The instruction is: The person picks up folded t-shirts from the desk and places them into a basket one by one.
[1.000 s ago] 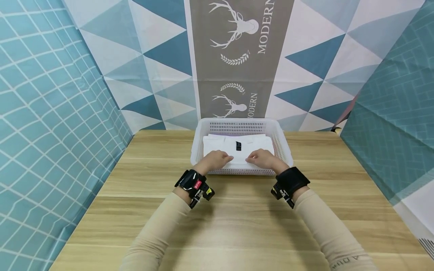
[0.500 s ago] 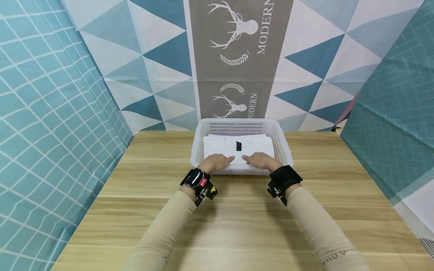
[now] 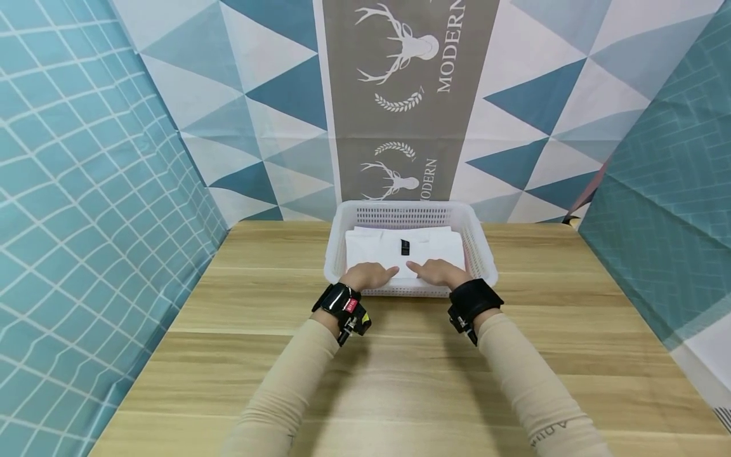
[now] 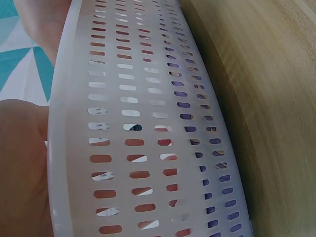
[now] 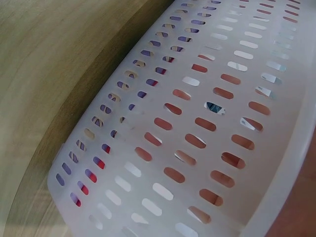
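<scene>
A folded white garment [image 3: 431, 249] with a small black label [image 3: 405, 247] lies in a white perforated plastic basket [image 3: 338, 241]. My left hand [image 3: 368, 275] reaches over the basket's near rim, thumb out over the garment. Opposite it, my right hand [image 3: 440, 273] reaches over the same rim, its thumb stretched towards the left one. In the head view the other fingers are hidden. Skin shows through the slots of the basket wall [image 4: 111, 158] in the left wrist view and of the basket wall [image 5: 163, 143] in the right wrist view, so fingers are down inside, close behind it.
The basket stands at the back of a wooden table [image 3: 400, 381], close to a patterned back curtain [image 3: 274, 114]. Blue checked cloth [image 3: 74, 190] hangs on the left, teal cloth [image 3: 674, 190] on the right. Purple and red bits show through the basket's lower slots.
A second ago both hands had fingertips together at the garment's near part. Since then the hands have lowered slightly behind the near wall, thumbs stretched out, and the wrists have drawn closer together.
</scene>
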A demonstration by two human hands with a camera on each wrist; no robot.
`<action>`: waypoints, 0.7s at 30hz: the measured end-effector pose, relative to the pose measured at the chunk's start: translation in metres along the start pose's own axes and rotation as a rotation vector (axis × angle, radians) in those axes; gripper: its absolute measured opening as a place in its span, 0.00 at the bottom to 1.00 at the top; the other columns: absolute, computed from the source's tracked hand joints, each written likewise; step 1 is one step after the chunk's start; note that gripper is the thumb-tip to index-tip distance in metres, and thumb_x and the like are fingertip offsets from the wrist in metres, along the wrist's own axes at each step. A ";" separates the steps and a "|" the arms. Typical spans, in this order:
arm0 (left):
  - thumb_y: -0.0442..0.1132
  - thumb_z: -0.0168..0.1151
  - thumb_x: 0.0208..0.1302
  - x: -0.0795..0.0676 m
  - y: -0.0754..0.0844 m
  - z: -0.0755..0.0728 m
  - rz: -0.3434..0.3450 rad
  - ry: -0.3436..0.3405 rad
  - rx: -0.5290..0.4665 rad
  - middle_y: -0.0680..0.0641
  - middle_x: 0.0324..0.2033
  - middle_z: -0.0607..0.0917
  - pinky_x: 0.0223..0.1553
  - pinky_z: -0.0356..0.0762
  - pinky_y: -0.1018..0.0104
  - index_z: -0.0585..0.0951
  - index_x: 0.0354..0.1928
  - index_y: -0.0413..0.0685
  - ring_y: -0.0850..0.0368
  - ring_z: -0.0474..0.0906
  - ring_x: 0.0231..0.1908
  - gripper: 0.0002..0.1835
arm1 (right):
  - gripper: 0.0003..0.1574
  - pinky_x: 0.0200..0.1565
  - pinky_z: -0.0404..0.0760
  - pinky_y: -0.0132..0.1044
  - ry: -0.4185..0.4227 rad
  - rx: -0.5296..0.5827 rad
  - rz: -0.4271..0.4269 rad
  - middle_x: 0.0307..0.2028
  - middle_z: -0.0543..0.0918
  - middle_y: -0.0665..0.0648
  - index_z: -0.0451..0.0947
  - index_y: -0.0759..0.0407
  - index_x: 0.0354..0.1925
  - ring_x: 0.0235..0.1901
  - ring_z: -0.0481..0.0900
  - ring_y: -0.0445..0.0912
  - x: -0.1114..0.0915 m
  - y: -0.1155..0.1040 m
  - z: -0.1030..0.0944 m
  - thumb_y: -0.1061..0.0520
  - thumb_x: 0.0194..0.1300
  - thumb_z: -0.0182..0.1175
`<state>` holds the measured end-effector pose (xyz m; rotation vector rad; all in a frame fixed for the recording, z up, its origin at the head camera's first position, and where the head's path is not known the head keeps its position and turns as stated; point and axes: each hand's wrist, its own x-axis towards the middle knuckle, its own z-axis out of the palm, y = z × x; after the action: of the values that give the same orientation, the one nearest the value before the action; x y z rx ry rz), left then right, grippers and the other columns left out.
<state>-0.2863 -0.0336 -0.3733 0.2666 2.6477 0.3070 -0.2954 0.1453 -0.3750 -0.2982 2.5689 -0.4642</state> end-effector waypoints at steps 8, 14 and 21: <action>0.61 0.26 0.75 0.000 -0.002 0.000 0.012 -0.006 -0.013 0.42 0.67 0.72 0.71 0.61 0.53 0.71 0.66 0.42 0.46 0.66 0.69 0.37 | 0.46 0.67 0.66 0.54 -0.008 -0.019 0.008 0.66 0.70 0.69 0.78 0.66 0.56 0.68 0.66 0.62 0.002 0.001 0.002 0.35 0.76 0.25; 0.59 0.26 0.76 -0.007 0.002 -0.002 0.041 0.049 -0.015 0.41 0.66 0.74 0.69 0.65 0.52 0.72 0.64 0.41 0.45 0.69 0.67 0.36 | 0.46 0.67 0.66 0.55 0.019 -0.011 -0.016 0.66 0.70 0.69 0.78 0.65 0.56 0.68 0.66 0.62 -0.004 0.000 -0.001 0.36 0.76 0.25; 0.57 0.31 0.76 -0.020 0.007 0.004 0.096 0.239 -0.008 0.43 0.61 0.79 0.61 0.73 0.50 0.76 0.61 0.46 0.45 0.75 0.61 0.31 | 0.41 0.65 0.68 0.56 0.211 0.010 -0.097 0.62 0.75 0.68 0.74 0.66 0.59 0.64 0.71 0.63 -0.022 0.006 -0.003 0.39 0.77 0.28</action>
<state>-0.2660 -0.0310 -0.3671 0.3760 2.8729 0.4028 -0.2796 0.1577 -0.3649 -0.3910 2.7643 -0.5712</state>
